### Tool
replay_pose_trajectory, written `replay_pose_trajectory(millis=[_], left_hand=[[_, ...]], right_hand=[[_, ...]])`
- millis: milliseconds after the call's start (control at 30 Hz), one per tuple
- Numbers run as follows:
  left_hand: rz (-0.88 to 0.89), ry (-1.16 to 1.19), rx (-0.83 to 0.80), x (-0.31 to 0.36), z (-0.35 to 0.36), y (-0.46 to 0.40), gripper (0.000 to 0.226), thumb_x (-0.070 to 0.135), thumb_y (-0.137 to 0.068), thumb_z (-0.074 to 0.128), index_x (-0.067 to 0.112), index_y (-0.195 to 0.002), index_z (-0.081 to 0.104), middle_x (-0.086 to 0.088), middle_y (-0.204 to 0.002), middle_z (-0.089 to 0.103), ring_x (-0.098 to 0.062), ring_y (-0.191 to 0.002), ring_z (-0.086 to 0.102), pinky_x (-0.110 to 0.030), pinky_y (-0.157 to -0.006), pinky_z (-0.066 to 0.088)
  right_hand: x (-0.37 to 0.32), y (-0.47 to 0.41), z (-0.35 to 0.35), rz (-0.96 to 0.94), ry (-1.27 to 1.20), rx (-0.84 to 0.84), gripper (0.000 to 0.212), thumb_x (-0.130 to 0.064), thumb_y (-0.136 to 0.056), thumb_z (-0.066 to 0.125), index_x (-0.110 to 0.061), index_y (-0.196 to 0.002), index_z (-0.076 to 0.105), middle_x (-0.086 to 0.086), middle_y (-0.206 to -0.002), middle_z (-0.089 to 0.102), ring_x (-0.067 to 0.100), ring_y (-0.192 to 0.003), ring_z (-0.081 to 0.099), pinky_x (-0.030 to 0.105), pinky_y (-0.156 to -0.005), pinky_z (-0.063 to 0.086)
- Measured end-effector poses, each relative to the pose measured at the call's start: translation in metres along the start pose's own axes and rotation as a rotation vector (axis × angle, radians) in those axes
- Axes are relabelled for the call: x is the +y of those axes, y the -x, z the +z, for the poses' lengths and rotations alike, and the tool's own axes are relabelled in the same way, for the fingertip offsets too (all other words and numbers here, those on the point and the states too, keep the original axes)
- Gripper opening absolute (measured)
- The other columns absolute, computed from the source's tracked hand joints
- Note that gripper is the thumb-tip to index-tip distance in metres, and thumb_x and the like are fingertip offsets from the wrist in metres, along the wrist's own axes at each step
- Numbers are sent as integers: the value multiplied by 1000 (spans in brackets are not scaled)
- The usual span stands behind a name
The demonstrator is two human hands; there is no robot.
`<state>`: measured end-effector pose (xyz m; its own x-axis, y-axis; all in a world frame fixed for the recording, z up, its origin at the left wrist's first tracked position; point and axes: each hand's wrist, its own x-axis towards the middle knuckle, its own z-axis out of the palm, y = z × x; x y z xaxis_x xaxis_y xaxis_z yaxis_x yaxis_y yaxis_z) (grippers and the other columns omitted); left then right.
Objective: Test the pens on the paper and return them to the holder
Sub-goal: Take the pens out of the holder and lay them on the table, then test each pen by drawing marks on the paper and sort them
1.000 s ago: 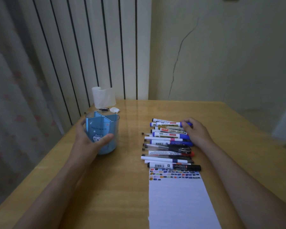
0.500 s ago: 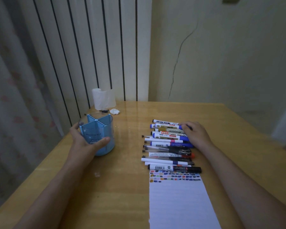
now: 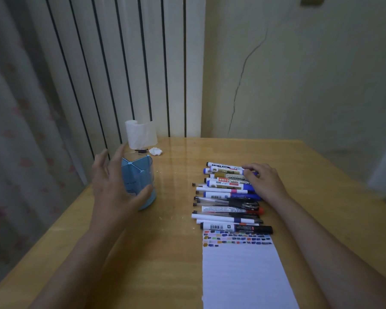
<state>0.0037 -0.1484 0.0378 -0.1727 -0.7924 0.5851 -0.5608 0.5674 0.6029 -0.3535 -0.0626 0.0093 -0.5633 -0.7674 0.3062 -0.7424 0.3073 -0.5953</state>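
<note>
A blue pen holder (image 3: 140, 186) with inner dividers stands empty on the left of the wooden table (image 3: 165, 264). My left hand (image 3: 112, 188) is spread around it with the fingers straight and lifted off the back; only the thumb lies near its front wall. Several pens and markers (image 3: 227, 201) lie in a row to the right. Below them is a white paper strip (image 3: 241, 275) with colour marks along its top. My right hand (image 3: 265, 181) rests on the row's right ends, fingers curled round the blue cap of a white marker (image 3: 225, 170) near the far end.
A roll of white tissue (image 3: 140, 133) stands at the table's far left corner, with a crumpled tissue (image 3: 155, 151) and a small dark item beside it. A striped panel and a curtain lie to the left, a cracked wall behind.
My left hand has opened from its grip on the holder, and the fingers have lifted away. The holder sits slightly farther back. My right hand has closed a little more over the blue-capped marker.
</note>
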Motion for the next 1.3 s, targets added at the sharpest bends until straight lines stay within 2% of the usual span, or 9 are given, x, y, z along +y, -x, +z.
replay_pose_trajectory(millis=[67,233,333,500,567,733,867,1133,1300], left_hand=[[159,-144,-12,4,2,2,94,28,-73,85,33,-151,32,-5,-158,13,-26,-151,3,-53,-118,19],[499,-201,-241,33,13,20,61,38,-84,68,37,-141,47,4,-147,40,-22,-147,21,-46,-115,26],[538,-175,-433,46,20,31,41,46,-91,57,42,-132,55,15,-135,49,-10,-141,29,-38,-114,34],[534,-158,-598,58,23,45,27,51,-90,61,39,-114,67,16,-119,49,-6,-114,41,-29,-94,44],[557,-148,-606,60,21,48,26,54,-86,66,37,-106,69,14,-112,49,-7,-108,41,-27,-90,43],[528,-101,-672,68,23,56,25,53,-84,69,34,-99,66,12,-103,49,-7,-98,39,-20,-79,35],[510,-127,-721,66,32,64,36,65,-78,67,37,-99,58,19,-100,42,-4,-96,37,-14,-75,33],[486,-143,-670,48,26,85,46,74,-84,44,39,-113,49,18,-106,45,-6,-101,41,-29,-90,42],[466,-83,-723,44,29,75,49,78,-80,48,43,-114,52,22,-102,44,-2,-101,42,-27,-90,43]], right_hand=[[0,-1,-1,-3,-14,13,30,-37,-101,51,-31,-126,66,3,-129,58,27,-128,43,33,-96,33],[-9,-1,-7,0,-12,51,34,-37,-101,51,-29,-132,61,3,-136,55,26,-132,42,34,-100,34],[-25,4,-22,-66,-8,75,33,-32,-101,52,-26,-133,61,4,-137,54,25,-134,39,32,-103,30],[-66,41,-37,-208,6,54,31,-30,-100,55,-29,-130,61,-5,-129,50,13,-126,35,26,-97,25],[-76,65,-40,-288,28,6,24,-30,-99,57,-30,-122,63,-12,-119,49,5,-117,33,25,-94,28],[-64,124,-53,-435,100,-109,10,-29,-90,68,-30,-93,58,-11,-97,58,14,-100,49,35,-88,45],[-41,151,-56,-384,104,-127,17,-33,-86,73,-31,-97,61,-12,-96,58,9,-97,48,31,-84,45],[-27,156,-52,-383,169,-97,23,-29,-87,74,-29,-109,68,-19,-102,61,10,-99,49,22,-77,34],[-25,154,-49,-379,183,-100,25,-32,-87,75,-30,-110,68,-19,-102,58,9,-99,47,25,-80,37]])
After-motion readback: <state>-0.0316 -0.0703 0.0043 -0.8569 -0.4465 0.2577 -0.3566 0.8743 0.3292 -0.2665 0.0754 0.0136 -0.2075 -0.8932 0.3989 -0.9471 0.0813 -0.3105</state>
